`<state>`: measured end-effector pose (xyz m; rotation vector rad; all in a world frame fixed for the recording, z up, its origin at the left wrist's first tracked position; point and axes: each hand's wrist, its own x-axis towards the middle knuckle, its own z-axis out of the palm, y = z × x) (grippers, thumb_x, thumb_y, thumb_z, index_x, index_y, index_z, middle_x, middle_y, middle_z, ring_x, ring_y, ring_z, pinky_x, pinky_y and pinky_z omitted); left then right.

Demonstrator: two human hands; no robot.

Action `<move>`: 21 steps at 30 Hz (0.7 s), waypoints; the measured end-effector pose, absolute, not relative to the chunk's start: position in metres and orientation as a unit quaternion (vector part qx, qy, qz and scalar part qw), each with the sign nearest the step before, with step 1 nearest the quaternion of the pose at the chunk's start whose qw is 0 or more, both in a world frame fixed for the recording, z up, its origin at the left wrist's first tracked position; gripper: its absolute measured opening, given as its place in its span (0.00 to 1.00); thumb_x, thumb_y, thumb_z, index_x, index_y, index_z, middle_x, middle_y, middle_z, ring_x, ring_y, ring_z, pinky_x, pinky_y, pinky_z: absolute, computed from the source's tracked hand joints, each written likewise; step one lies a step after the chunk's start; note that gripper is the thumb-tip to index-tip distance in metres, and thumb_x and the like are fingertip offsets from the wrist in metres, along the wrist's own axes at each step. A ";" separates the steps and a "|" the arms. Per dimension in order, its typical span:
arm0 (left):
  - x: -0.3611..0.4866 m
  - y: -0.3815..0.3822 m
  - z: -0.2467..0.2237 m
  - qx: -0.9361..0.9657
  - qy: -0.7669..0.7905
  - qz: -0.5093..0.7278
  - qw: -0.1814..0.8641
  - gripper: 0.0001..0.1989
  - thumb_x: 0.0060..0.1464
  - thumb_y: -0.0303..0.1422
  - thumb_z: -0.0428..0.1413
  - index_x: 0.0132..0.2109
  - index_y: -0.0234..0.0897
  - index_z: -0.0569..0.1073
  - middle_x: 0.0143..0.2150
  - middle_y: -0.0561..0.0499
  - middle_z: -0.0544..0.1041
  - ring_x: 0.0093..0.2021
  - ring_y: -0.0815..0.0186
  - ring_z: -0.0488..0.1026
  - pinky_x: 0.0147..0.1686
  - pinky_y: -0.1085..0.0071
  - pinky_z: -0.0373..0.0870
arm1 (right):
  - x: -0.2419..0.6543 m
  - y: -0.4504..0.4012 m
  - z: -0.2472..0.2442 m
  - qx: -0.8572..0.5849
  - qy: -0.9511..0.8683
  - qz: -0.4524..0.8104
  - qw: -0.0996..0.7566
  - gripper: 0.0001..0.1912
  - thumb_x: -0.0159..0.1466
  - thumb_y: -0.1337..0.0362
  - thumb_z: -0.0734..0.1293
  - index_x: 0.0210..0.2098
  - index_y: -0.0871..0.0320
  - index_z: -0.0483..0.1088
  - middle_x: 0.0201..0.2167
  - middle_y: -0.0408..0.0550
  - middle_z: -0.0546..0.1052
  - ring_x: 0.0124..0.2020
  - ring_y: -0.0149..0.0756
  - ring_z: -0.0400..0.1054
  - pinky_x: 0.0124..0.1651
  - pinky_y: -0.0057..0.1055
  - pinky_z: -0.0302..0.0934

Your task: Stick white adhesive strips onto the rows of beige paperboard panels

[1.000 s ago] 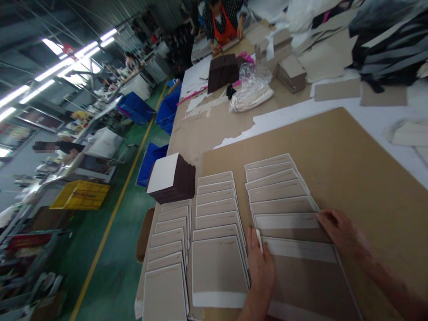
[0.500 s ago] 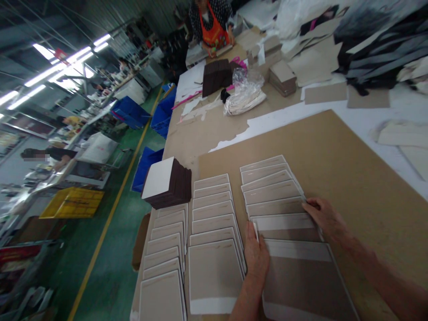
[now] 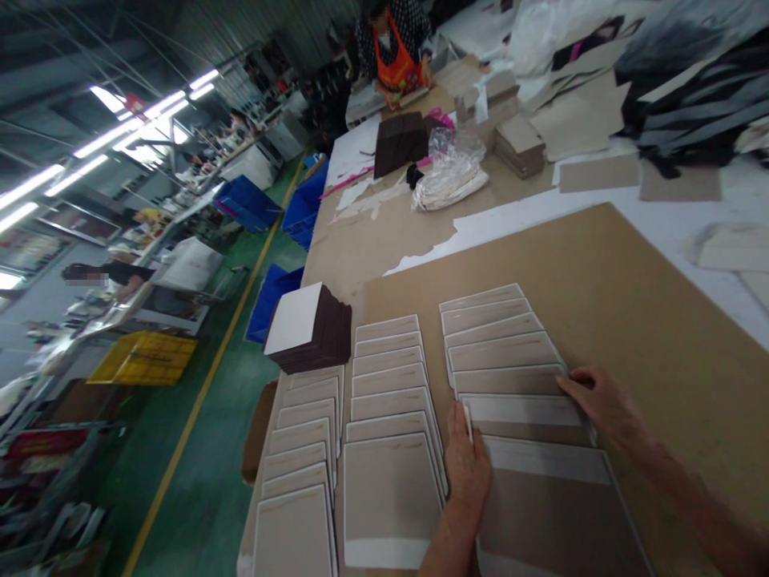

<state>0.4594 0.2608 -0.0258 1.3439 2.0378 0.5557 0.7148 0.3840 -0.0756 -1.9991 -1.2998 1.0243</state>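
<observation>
Thin beige panels with white borders and rounded corners overlap in the right-hand row. My right hand (image 3: 597,401) pinches the upper right corner of one panel (image 3: 520,410) in this row, thumb and fingers closed on its edge. At that panel's left edge, my left hand (image 3: 469,465) grips with its fingers pointing away from me; the fingertips are partly hidden. Nearest to me lies a larger-looking panel (image 3: 553,505) with a pale strip along its top, just right of my left hand. A middle row of panels (image 3: 390,497) lies left of my left hand.
Another panel row (image 3: 294,529) runs along the table's left edge, below a dark stack with a white top (image 3: 294,320). Brown board (image 3: 649,320) covers the table on the right. Farther back are a plastic bag (image 3: 450,180) and a person in an orange apron (image 3: 396,64).
The whole view has shifted slightly, so things appear a little farther right. Both hands keep their hold on the panel's edges, with hardly any movement relative to the row.
</observation>
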 end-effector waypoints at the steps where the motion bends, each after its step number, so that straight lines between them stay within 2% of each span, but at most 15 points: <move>1: 0.459 0.261 -0.026 0.512 0.772 0.211 0.312 0.30 0.62 0.26 0.44 0.70 0.26 0.59 0.73 0.39 0.58 0.73 0.61 0.53 0.73 0.63 0.47 | 0.715 0.384 -0.076 -0.741 -0.482 0.384 0.267 0.23 0.50 0.41 0.67 0.32 0.55 0.72 0.32 0.52 0.78 0.35 0.47 0.73 0.39 0.42 0.66; 5: 0.460 0.261 -0.028 0.507 0.775 0.216 0.308 0.30 0.62 0.28 0.44 0.70 0.27 0.60 0.73 0.38 0.58 0.73 0.59 0.54 0.72 0.61 0.49 | 0.714 0.385 -0.072 -0.730 -0.495 0.387 0.269 0.21 0.49 0.42 0.66 0.29 0.53 0.71 0.32 0.53 0.77 0.36 0.48 0.71 0.42 0.44 0.65; 12: 0.460 0.262 -0.024 0.508 0.774 0.212 0.312 0.30 0.62 0.28 0.44 0.70 0.24 0.59 0.73 0.38 0.59 0.73 0.60 0.54 0.72 0.64 0.49 | 0.716 0.377 -0.056 -0.716 -0.473 0.446 0.255 0.22 0.54 0.41 0.64 0.29 0.54 0.73 0.31 0.51 0.78 0.35 0.47 0.72 0.39 0.41 0.63; 15: 0.459 0.262 -0.023 0.511 0.772 0.208 0.316 0.30 0.63 0.28 0.43 0.70 0.23 0.59 0.73 0.37 0.58 0.73 0.60 0.54 0.72 0.64 0.49 | 0.721 0.378 -0.060 -0.708 -0.491 0.441 0.250 0.22 0.55 0.41 0.65 0.28 0.54 0.73 0.31 0.52 0.78 0.36 0.48 0.72 0.41 0.42 0.64; 17: 0.459 0.262 -0.022 0.506 0.773 0.208 0.319 0.30 0.63 0.28 0.43 0.70 0.24 0.59 0.73 0.37 0.57 0.73 0.60 0.54 0.72 0.65 0.50 | 0.721 0.387 -0.064 -0.712 -0.503 0.412 0.266 0.22 0.55 0.42 0.65 0.31 0.55 0.74 0.33 0.53 0.78 0.38 0.48 0.72 0.44 0.43 0.64; 21: 0.460 0.262 -0.021 0.502 0.772 0.222 0.320 0.30 0.62 0.28 0.45 0.70 0.26 0.59 0.73 0.38 0.58 0.73 0.61 0.54 0.72 0.66 0.50 | 0.714 0.424 -0.067 -0.704 -0.510 0.369 0.329 0.27 0.57 0.46 0.63 0.46 0.59 0.74 0.45 0.57 0.78 0.45 0.48 0.71 0.51 0.43 0.65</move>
